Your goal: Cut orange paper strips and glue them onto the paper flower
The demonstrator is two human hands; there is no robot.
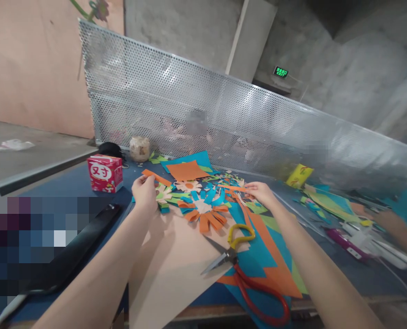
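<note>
My left hand (145, 194) pinches an orange paper strip (160, 178) that points right and slightly down. A second orange strip (231, 188) reaches leftward from the closed fingers of my right hand (261, 193). Between my hands lies a paper flower (203, 206) with a pale centre and looped orange and blue petals. A green-petalled flower (164, 194) sits partly behind my left hand. Nearer me, open scissors (231, 256) with one yellow and one red handle rest across pale paper (169, 269) and coloured sheets.
Orange (188, 170) and blue sheets lie at the back, beside scattered paper scraps. A red box (105, 173) and a jar (140, 149) stand left. A perforated metal screen (176, 87) borders the table. At right are a purple power strip (347, 244) and another person's arm (400, 233).
</note>
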